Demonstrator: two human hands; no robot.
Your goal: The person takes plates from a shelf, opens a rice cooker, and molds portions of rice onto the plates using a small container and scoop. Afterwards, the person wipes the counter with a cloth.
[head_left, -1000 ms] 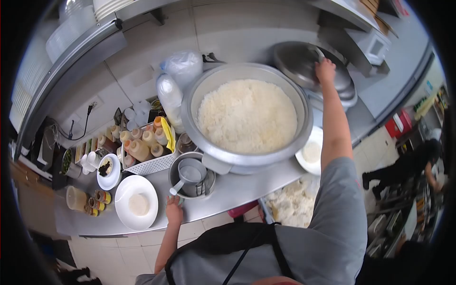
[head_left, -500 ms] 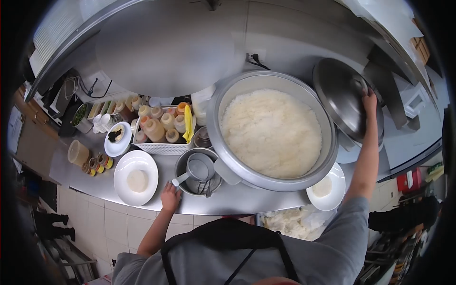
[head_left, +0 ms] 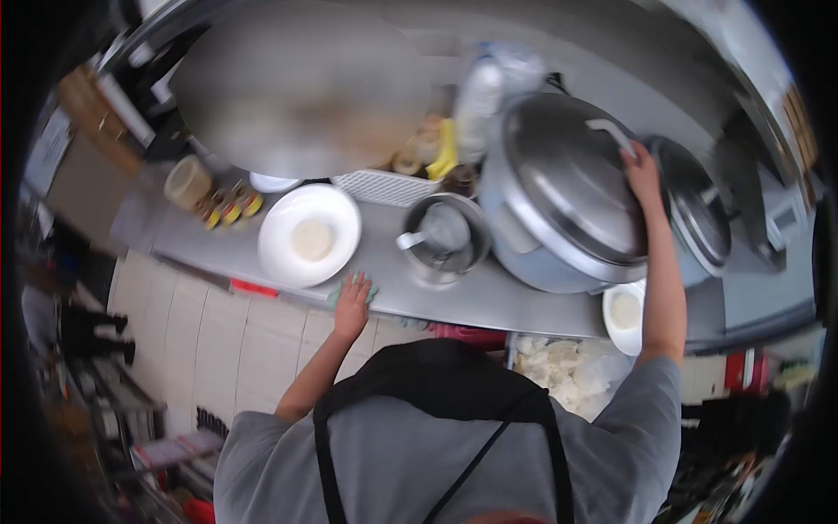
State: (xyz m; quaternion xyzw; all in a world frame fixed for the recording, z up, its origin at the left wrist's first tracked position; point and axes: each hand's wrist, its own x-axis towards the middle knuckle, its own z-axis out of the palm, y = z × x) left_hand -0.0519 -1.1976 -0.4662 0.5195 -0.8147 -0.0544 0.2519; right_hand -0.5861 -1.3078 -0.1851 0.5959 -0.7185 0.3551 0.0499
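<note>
My right hand (head_left: 644, 177) is wrapped round the pale handle (head_left: 609, 131) of a large metal lid (head_left: 567, 166). This lid lies over the big rice pot (head_left: 532, 253), hiding the rice inside. At the front edge of the counter, my left hand (head_left: 352, 307) presses on a green cloth (head_left: 373, 292), which sticks out on both sides of the fingers. Beside that hand, to the upper left, sits a white plate (head_left: 284, 266) with a round mound of rice (head_left: 312, 240). A metal pan (head_left: 436, 278) with a white-handled scoop (head_left: 443, 229) stands to its upper right.
A second lidded pot (head_left: 698, 205) stands right of the rice pot. Another white plate with rice (head_left: 618, 336) is at the front edge. Small jars (head_left: 229, 212), a plastic tub (head_left: 188, 182) and a white basket (head_left: 384, 186) line the counter. Below is a container of whitish food (head_left: 567, 371).
The lid has moved left from the right side onto the rice pot, held by my right hand. My left hand now has a green cloth under it. The view has shifted.
</note>
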